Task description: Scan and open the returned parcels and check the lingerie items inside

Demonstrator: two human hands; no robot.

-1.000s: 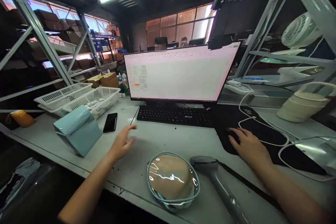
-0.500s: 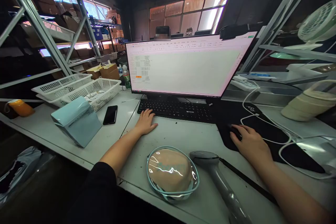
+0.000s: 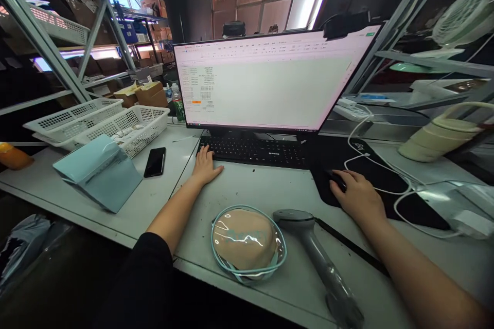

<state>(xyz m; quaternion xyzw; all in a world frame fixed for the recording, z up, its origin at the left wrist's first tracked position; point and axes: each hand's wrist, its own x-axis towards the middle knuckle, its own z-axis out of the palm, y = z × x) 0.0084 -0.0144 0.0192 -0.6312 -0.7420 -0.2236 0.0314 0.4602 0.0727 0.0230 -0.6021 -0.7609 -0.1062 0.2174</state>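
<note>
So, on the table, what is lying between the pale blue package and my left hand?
A black phone lies flat on the table between the pale blue package and your left hand, in the head view.

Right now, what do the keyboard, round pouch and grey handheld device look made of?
Keyboard: black, probably matte plastic; little glare.
Round pouch: clear, glossy plastic, likely vinyl; sharp reflections, tan contents visible through it.
Grey handheld device: likely hard plastic, glossy on the handle; streaky highlights, possibly a clear wrap.
</note>
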